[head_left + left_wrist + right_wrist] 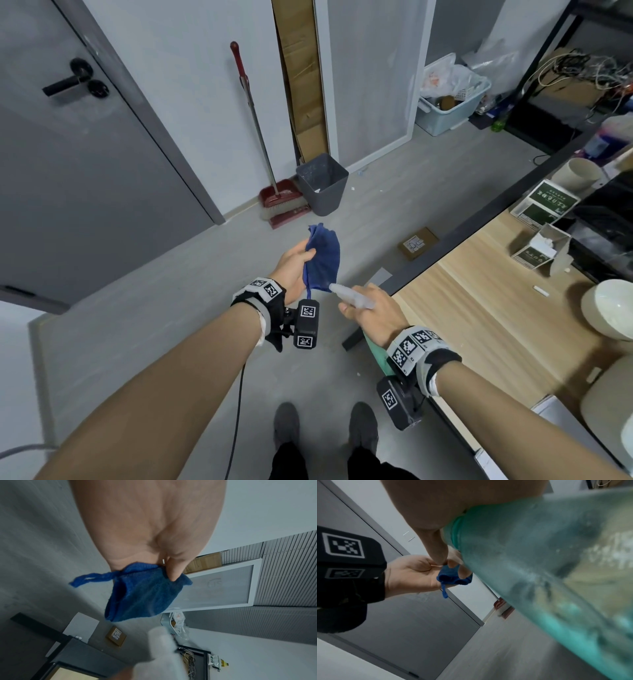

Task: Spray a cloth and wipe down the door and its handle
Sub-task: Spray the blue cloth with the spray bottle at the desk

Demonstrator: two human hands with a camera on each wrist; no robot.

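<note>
My left hand [294,263] holds a blue cloth [323,260] upright in front of me, thumb pinching it [142,596]. My right hand [371,313] grips a spray bottle with a white head [352,296] and a translucent green body [539,568]. Its nozzle points at the cloth's lower edge, almost touching it. The grey door [68,171] stands at the left with its black lever handle [66,84] and round lock below; both hands are well away from it.
A wooden desk [496,308] with boxes and a white bowl runs along the right. A red broom and dustpan [277,202] and a grey bin [322,183] stand against the far wall. A small cardboard box [417,243] lies on the grey floor.
</note>
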